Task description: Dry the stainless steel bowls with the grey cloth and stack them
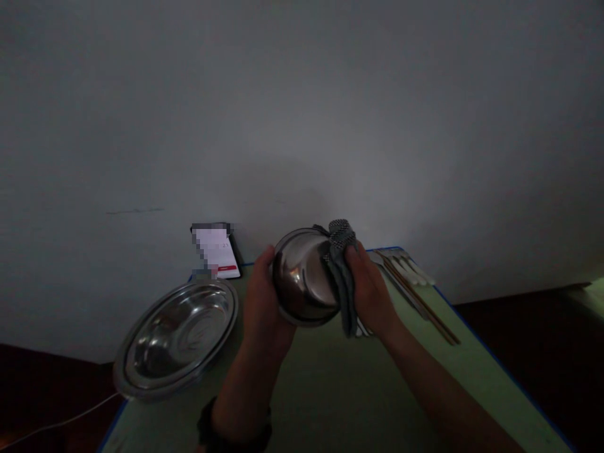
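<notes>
A shiny metal bowl (304, 274) is held up above the table, its rounded outside turned toward me. My left hand (264, 302) grips it by the left rim, with a dark band on the wrist. On the other side, my right hand (372, 289) is closed on a grey patterned cloth (346, 277), which lies against the bowl's right side and hangs down past it. The right fingertips are partly hidden behind the cloth.
On the left of the green table (340, 396) sits a large metal basin (189, 333). A phone (217, 251) leans on the wall behind it. To the right lie chopsticks (425, 302), a knife (406, 289) and several forks (413, 267). A white cable (70, 420) runs off at lower left.
</notes>
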Demonstrator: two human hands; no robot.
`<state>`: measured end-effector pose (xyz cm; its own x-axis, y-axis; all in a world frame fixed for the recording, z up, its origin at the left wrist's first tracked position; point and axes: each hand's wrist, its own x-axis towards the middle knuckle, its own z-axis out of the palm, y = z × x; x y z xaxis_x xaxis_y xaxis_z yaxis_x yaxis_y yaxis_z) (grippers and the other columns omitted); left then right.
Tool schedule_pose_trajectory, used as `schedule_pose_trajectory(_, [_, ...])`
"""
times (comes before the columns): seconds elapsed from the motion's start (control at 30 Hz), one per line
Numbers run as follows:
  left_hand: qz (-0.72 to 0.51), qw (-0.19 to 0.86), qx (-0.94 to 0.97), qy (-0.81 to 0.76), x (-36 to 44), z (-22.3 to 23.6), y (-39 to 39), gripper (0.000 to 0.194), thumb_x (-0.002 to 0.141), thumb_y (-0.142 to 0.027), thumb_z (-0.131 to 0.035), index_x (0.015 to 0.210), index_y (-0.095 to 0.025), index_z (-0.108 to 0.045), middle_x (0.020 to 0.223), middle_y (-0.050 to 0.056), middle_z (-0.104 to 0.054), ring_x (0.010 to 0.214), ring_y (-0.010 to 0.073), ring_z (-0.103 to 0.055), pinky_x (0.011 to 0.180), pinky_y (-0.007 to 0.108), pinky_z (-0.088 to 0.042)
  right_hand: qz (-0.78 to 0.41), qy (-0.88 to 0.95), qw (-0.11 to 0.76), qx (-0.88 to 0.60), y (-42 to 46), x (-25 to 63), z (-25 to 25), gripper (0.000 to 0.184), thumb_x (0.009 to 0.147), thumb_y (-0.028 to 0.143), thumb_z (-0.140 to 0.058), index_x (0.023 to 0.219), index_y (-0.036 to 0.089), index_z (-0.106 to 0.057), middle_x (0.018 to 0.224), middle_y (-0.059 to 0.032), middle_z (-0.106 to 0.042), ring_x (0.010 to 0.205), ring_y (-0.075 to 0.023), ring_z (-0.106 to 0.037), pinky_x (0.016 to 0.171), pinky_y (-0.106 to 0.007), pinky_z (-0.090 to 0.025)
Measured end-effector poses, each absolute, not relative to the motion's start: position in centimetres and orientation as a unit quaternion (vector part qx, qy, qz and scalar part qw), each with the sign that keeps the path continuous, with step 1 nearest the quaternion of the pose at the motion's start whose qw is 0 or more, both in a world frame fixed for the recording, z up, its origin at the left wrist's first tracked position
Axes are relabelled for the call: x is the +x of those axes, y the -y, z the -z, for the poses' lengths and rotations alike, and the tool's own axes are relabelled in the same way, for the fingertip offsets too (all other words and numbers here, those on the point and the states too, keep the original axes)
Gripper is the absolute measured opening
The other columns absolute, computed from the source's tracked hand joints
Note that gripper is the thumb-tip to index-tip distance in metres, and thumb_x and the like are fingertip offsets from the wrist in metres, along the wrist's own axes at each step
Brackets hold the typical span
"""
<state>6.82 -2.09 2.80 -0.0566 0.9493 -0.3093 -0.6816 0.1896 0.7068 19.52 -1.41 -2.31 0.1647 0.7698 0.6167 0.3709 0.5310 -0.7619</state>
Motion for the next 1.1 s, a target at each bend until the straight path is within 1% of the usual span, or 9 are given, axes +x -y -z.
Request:
schedule_pose_trajectory(0.17, [-0.560, 0.631, 0.243, -0.479, 6.8, -2.6, 2.5, 0.026, 0.074, -0.045, -0.064, 0.069, -0.019, -0.067, 0.064, 0.002, -0.068, 0.063, 0.0178, -0.064, 0.058, 0.027, -0.050, -0.166, 0.637, 0.589, -0.469, 1.9, 19.7, 1.7, 0.037, 0.097, 0.041, -0.036, 0.123, 0.025, -0.057, 0.126, -0.0072, -0.062, 0.122, -0.0225, -0.054, 0.101, -0.045, -0.046])
schedule_pose_trajectory(0.3, [-0.546, 0.626, 0.282, -0.480, 6.7, -2.0, 2.6, 0.029, 0.073, -0.045, -0.066, 0.069, -0.018, -0.070, 0.069, 0.004, -0.070, 0.065, 0.0174, -0.064, 0.057, 0.026, -0.047, -0.139, 0.648, 0.581, -0.472, 3.2, 18.7, 1.7, 0.037, 0.096, 0.036, -0.038, 0.130, 0.025, -0.050, 0.137, -0.0089, -0.052, 0.128, -0.0238, -0.047, 0.107, -0.051, -0.039])
schedule_pose_trajectory(0.47, [-0.599, 0.531, 0.310, -0.514, 6.4, -1.1, 2.3, 0.009, 0.075, -0.029, -0.069, 0.072, -0.022, -0.075, 0.080, 0.001, -0.074, 0.085, 0.0175, -0.064, 0.074, 0.023, -0.046, -0.017, 0.713, 0.538, -0.448, 4.5, 16.9, 2.0, 0.048, 0.090, 0.031, -0.045, 0.136, 0.019, -0.040, 0.144, -0.0133, -0.040, 0.135, -0.0271, -0.036, 0.109, -0.054, -0.033])
schedule_pose_trajectory(0.6, [-0.613, 0.538, 0.297, -0.497, 6.4, -2.0, 2.7, 0.015, 0.077, -0.017, -0.065, 0.068, -0.024, -0.075, 0.080, 0.000, -0.075, 0.090, 0.0175, -0.064, 0.078, 0.021, -0.045, 0.053, 0.743, 0.518, -0.421, 4.8, 16.5, 1.7, 0.051, 0.088, 0.029, -0.047, 0.137, 0.018, -0.039, 0.143, -0.0133, -0.040, 0.136, -0.0287, -0.033, 0.112, -0.055, -0.028])
schedule_pose_trajectory(0.73, [-0.614, 0.552, 0.283, -0.488, 6.6, -3.2, 3.1, 0.017, 0.076, -0.018, -0.066, 0.060, -0.023, -0.071, 0.068, 0.000, -0.071, 0.076, 0.0166, -0.064, 0.068, 0.021, -0.047, -0.015, 0.740, 0.528, -0.416, 4.0, 17.7, 1.5, 0.045, 0.091, 0.031, -0.044, 0.135, 0.021, -0.043, 0.145, -0.0094, -0.040, 0.136, -0.0261, -0.035, 0.112, -0.052, -0.031])
schedule_pose_trajectory(0.87, [-0.570, 0.623, 0.268, -0.464, 7.0, -3.1, 2.8, 0.019, 0.077, -0.031, -0.064, 0.062, -0.021, -0.070, 0.061, 0.001, -0.069, 0.064, 0.0184, -0.064, 0.058, 0.025, -0.047, -0.083, 0.688, 0.570, -0.442, 3.0, 18.7, 1.9, 0.043, 0.095, 0.033, -0.037, 0.137, 0.023, -0.040, 0.148, -0.0090, -0.038, 0.137, -0.0242, -0.035, 0.111, -0.052, -0.033])
schedule_pose_trajectory(0.93, [-0.574, 0.619, 0.261, -0.468, 7.0, -2.9, 2.6, 0.018, 0.076, -0.034, -0.065, 0.063, -0.021, -0.070, 0.064, 0.001, -0.070, 0.066, 0.0185, -0.064, 0.057, 0.025, -0.048, -0.078, 0.673, 0.581, -0.451, 3.0, 18.6, 2.2, 0.045, 0.095, 0.033, -0.036, 0.140, 0.023, -0.036, 0.151, -0.0098, -0.033, 0.139, -0.0249, -0.032, 0.111, -0.054, -0.032])
schedule_pose_trajectory(1.03, [-0.585, 0.601, 0.249, -0.485, 6.8, -2.5, 2.5, 0.018, 0.077, -0.035, -0.065, 0.066, -0.022, -0.072, 0.073, 0.002, -0.073, 0.074, 0.0195, -0.065, 0.062, 0.026, -0.050, -0.047, 0.695, 0.559, -0.449, 3.7, 17.6, 2.3, 0.049, 0.094, 0.033, -0.039, 0.141, 0.022, -0.032, 0.150, -0.0114, -0.032, 0.138, -0.0266, -0.032, 0.110, -0.055, -0.033])
schedule_pose_trajectory(1.1, [-0.602, 0.574, 0.257, -0.492, 6.4, -2.1, 2.6, 0.011, 0.076, -0.026, -0.066, 0.068, -0.023, -0.073, 0.079, 0.002, -0.073, 0.084, 0.0193, -0.065, 0.071, 0.024, -0.049, -0.005, 0.722, 0.533, -0.441, 4.2, 16.8, 2.3, 0.053, 0.091, 0.033, -0.043, 0.141, 0.020, -0.032, 0.148, -0.0128, -0.035, 0.138, -0.0284, -0.031, 0.110, -0.056, -0.031])
